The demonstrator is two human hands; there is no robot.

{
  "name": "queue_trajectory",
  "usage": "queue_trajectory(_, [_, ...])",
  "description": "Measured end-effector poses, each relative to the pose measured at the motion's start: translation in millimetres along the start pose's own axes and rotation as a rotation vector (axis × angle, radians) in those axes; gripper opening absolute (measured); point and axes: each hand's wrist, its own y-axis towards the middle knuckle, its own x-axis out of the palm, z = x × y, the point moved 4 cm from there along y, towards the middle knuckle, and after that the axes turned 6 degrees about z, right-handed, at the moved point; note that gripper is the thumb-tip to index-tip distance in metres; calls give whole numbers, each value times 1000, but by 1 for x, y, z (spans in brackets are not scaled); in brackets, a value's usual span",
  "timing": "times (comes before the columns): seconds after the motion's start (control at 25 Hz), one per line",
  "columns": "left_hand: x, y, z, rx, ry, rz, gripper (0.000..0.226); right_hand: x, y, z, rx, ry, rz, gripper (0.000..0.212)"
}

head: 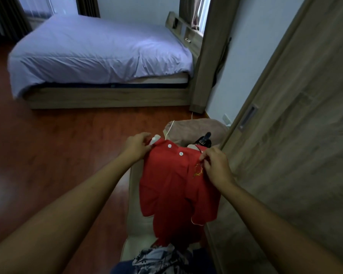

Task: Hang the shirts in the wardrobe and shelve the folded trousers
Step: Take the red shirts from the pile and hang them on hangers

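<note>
A red shirt (174, 186) with white buttons and a small yellow emblem hangs in front of me, held up by both hands. My left hand (138, 145) pinches its left shoulder near the collar. My right hand (216, 165) grips the right shoulder beside the emblem. A grey patterned garment (158, 258) lies below the shirt on a pale cushioned seat (133, 224). The wardrobe's wooden sliding door (285, 155) stands shut at my right. No hanger is visible.
A bed (99, 54) with a lilac cover fills the far side of the room. Brown wooden floor (57, 145) lies between it and me. A beige cushion (196, 129) with a black object and a white cable sits beyond the shirt.
</note>
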Motion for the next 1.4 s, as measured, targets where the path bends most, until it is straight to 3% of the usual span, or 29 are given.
queue_trajectory(0.08, [-5, -1, 9, 84, -22, 21, 24, -6, -8, -4, -118, 68, -16, 22])
queue_trajectory(0.2, [-13, -21, 16, 346, -212, -35, 18, -12, -46, -3, -266, 94, -250, 15])
queue_trajectory(0.28, [-15, -39, 16, 437, -262, -168, 18, -4, -66, 12, -190, 82, -412, 16])
queue_trajectory(0.36, [-16, -46, 15, 366, -263, -213, 28, 4, -67, 26, 21, 178, -478, 12])
queue_trajectory(0.44, [-20, -42, 17, 369, -151, -69, 39, 10, -53, 32, 226, 275, -408, 7])
queue_trajectory(0.56, [-17, -39, 31, 406, 24, 72, 10, -3, -31, 29, 303, 170, -41, 21])
queue_trajectory(0.64, [-10, -41, 33, 394, 262, 77, 16, -12, -24, 25, 340, 107, 150, 28])
queue_trajectory(0.76, [-4, -38, 35, 445, 506, -29, 27, -9, -15, 43, 487, 45, 186, 39])
queue_trajectory(0.88, [1, -36, 45, 389, 478, -249, 32, 5, -12, 70, 813, 330, 157, 64])
queue_trajectory(1.0, [-5, -53, 74, 451, 482, -227, 51, 2, -23, 85, 1010, 535, 218, 60])
queue_trajectory(1.04, [-11, -63, 89, 497, 428, -184, 59, 1, -28, 90, 1040, 589, 194, 47])
queue_trajectory(1.12, [-26, -79, 117, 576, 305, -105, 66, -9, -44, 86, 1041, 646, 46, 19])
queue_trajectory(1.24, [-44, -107, 170, 703, 243, -29, 62, -54, -68, 78, 852, 526, -17, 17])
queue_trajectory(1.4, [-61, -154, 254, 908, 335, 117, 31, -171, -121, 76, 620, 460, 252, 10])
